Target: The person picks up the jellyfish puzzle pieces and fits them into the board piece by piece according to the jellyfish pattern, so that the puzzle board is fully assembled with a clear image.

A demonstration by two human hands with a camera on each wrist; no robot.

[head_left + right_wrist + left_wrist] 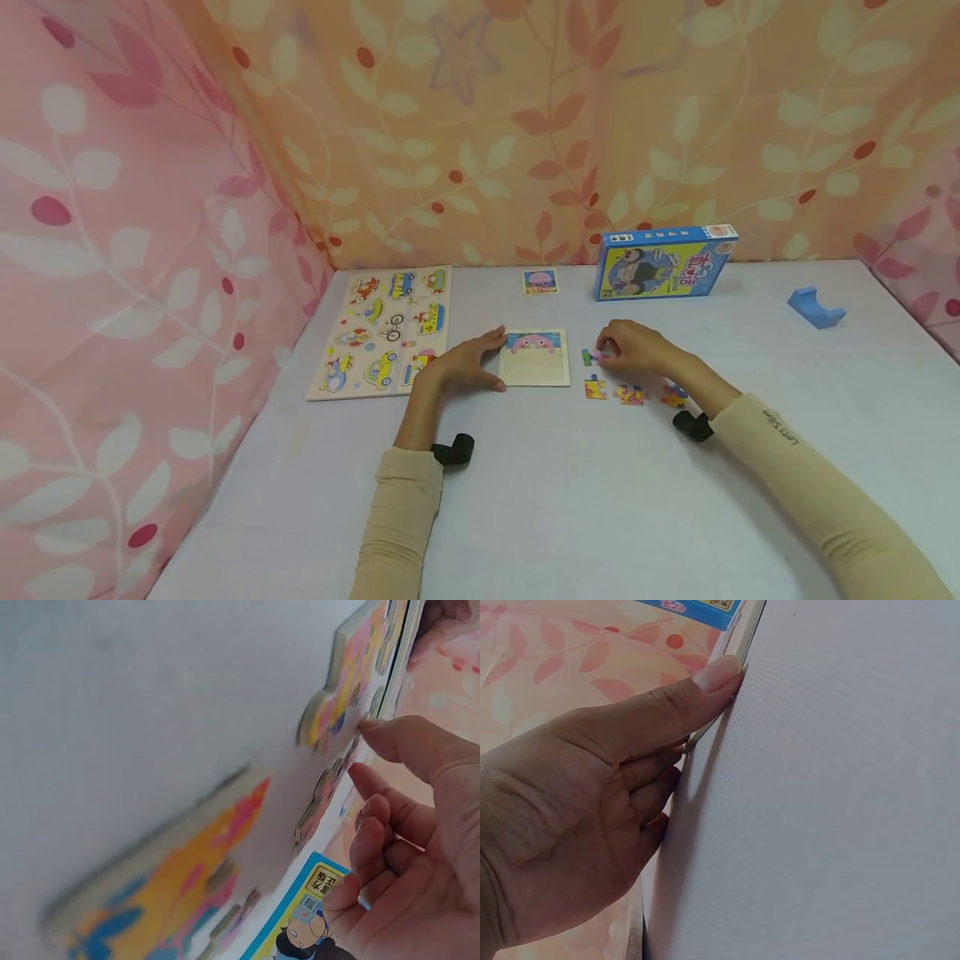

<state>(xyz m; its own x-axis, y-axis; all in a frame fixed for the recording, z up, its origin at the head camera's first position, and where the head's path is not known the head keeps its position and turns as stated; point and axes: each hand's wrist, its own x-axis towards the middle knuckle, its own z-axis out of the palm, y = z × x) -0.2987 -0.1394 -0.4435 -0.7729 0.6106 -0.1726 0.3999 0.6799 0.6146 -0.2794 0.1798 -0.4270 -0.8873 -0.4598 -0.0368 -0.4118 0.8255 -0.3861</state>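
A small square puzzle tray (534,368) lies flat, with a strip of pink character picture along its top and bare board below. At its left side is my left hand (468,360), its thumb by the lower corner and fingers by the upper one. In the left wrist view, the thumb (718,673) rests against the tray's edge. To the tray's right, my right hand (637,348) pinches a pink-and-green puzzle piece (588,358), partly hidden by the fingers. Yellow-and-pink puzzle pieces (596,389) lie nearer, including a middle piece (630,395) and a piece by the wrist (673,396).
A wooden board with vehicle pictures (360,312) lies left of the tray. Behind stand a small picture card (540,282) lying flat and an upright blue-and-yellow box (660,265). A blue curved holder (816,308) sits at the right. Floral curtains (465,133) border the table.
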